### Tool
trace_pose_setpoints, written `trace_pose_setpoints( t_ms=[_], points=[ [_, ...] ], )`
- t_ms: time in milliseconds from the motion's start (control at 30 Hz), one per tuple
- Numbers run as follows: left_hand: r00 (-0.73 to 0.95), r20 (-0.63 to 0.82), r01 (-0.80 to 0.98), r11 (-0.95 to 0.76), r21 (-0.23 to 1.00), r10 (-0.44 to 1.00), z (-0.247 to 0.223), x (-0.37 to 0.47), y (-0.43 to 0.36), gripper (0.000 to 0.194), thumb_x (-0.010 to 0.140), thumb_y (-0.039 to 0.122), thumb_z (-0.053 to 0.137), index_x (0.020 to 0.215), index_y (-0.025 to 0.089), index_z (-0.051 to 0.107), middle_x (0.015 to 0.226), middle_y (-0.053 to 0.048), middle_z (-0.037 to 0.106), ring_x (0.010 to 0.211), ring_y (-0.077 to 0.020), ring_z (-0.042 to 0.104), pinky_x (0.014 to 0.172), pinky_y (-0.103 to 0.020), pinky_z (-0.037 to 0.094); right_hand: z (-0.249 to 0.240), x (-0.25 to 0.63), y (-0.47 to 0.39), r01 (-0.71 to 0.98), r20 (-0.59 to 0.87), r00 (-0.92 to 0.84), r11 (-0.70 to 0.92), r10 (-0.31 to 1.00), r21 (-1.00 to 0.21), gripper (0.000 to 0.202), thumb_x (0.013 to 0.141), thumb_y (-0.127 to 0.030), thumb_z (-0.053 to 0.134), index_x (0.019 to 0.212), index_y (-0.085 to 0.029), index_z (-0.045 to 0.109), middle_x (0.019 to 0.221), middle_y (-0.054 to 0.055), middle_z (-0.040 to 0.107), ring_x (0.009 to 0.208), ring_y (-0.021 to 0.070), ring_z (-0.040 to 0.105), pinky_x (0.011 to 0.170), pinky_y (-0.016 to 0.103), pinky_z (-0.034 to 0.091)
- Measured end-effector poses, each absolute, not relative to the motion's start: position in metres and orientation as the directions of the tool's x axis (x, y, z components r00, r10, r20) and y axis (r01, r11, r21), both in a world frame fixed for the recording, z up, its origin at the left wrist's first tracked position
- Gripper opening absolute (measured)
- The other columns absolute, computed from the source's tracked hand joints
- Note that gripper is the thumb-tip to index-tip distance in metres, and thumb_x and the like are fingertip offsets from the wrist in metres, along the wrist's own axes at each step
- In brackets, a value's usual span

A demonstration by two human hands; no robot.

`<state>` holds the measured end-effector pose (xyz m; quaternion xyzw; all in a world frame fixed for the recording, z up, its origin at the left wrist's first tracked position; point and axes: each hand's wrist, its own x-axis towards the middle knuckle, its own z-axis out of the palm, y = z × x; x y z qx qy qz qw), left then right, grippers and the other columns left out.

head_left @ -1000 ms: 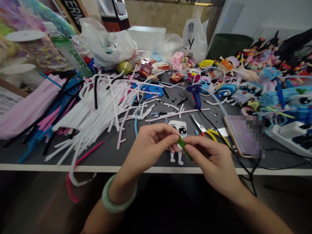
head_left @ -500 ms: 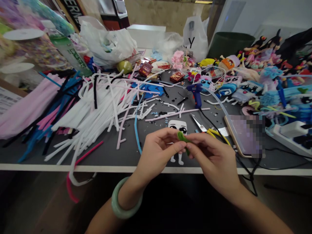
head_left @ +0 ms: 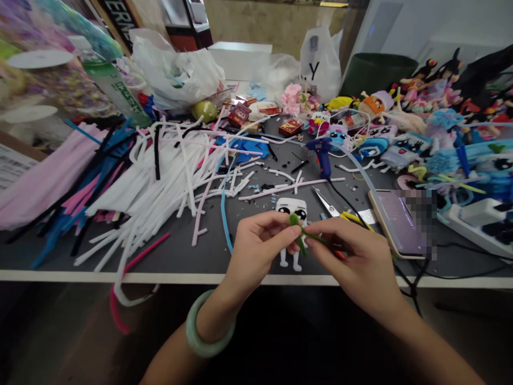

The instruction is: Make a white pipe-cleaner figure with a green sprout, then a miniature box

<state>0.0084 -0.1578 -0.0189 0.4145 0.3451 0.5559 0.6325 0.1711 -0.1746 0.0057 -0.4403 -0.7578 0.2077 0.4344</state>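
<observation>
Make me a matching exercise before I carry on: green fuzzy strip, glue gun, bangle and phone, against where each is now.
1. Green fuzzy strip
2. Glue gun
3. Bangle
4. Phone

A. Around the left wrist
B. Lying to the right of the scissors
C. Pinched in the fingers of left hand and right hand
D. Beyond the scissors, farther from the person

Pairs: 1-C, 2-D, 3-A, 4-B
</observation>
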Motion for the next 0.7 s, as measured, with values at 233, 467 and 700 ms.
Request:
trace_pose_setpoints(
  t_ms=[233, 467, 700],
  points=[
    [0.208, 0.029, -0.347, 0.046, 0.937, 0.978, -0.0149, 0.0018, -0.1576, 0.006, 0.077, 0.016, 0.074, 0.071, 0.017, 0.073, 0.056, 0.002, 0.066, 0.049, -0.0057, 0.060, 0.051, -0.014, 0.050, 0.0082, 0.1775, -0.1735, 0.533, 0.564, -0.321, 0.638, 0.761, -0.556, 0.015, 0.088, -0.008, 0.063, 0.096, -0.015, 0.073, 0.090, 0.004, 0.067, 0.081, 0.0076, 0.064, 0.073, 0.017, 0.050],
    [0.245, 0.004, -0.348, 0.084, 0.934, 0.969, -0.0111, -0.0002, -0.1583, 0.007, 0.073, 0.012, 0.075, 0.069, 0.017, 0.073, 0.056, 0.002, 0.068, 0.048, -0.0055, 0.060, 0.050, -0.013, 0.050, 0.0083, 0.1763, -0.1746, 0.587, 0.628, -0.332, 0.676, 0.703, -0.446, 0.014, 0.087, -0.005, 0.063, 0.092, -0.011, 0.073, 0.087, 0.006, 0.067, 0.080, 0.0082, 0.062, 0.072, 0.017, 0.050],
    [0.247, -0.012, -0.333, 0.097, 0.938, 0.969, -0.0105, 0.0011, -0.1584, 0.007, 0.074, 0.012, 0.075, 0.068, 0.016, 0.073, 0.054, 0.002, 0.067, 0.047, -0.0055, 0.060, 0.049, -0.013, 0.050, 0.0044, 0.1726, -0.1734, 0.582, 0.650, -0.285, 0.666, 0.704, -0.466, 0.013, 0.086, -0.004, 0.064, 0.090, -0.012, 0.073, 0.086, 0.005, 0.067, 0.080, 0.0091, 0.063, 0.076, 0.019, 0.051]
  ],
)
